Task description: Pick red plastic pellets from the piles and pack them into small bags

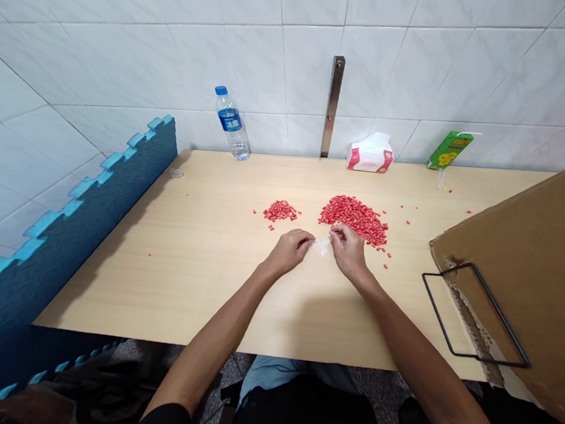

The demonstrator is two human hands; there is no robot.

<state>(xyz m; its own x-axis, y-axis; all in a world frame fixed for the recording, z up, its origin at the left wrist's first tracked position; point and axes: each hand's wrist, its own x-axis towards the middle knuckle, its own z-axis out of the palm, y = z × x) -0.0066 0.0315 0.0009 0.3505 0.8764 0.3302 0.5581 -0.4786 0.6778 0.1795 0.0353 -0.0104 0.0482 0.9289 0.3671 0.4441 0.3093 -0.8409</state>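
Note:
My left hand (289, 251) and my right hand (347, 249) rest close together on the wooden table (182, 276), fingers curled. Between them they pinch a small clear plastic bag (322, 246). Just beyond my right hand lies a large pile of small red pieces (355, 216). A smaller pile of the same red pieces (280, 210) lies beyond my left hand. A few loose red pieces are scattered to the right of the large pile.
At the back by the tiled wall stand a water bottle (231, 124), a tissue pack (369, 155) and a green carton (449, 150). A cardboard sheet (535, 260) with a black wire frame (474, 314) is on the right. Blue foam mat (64, 219) borders the left.

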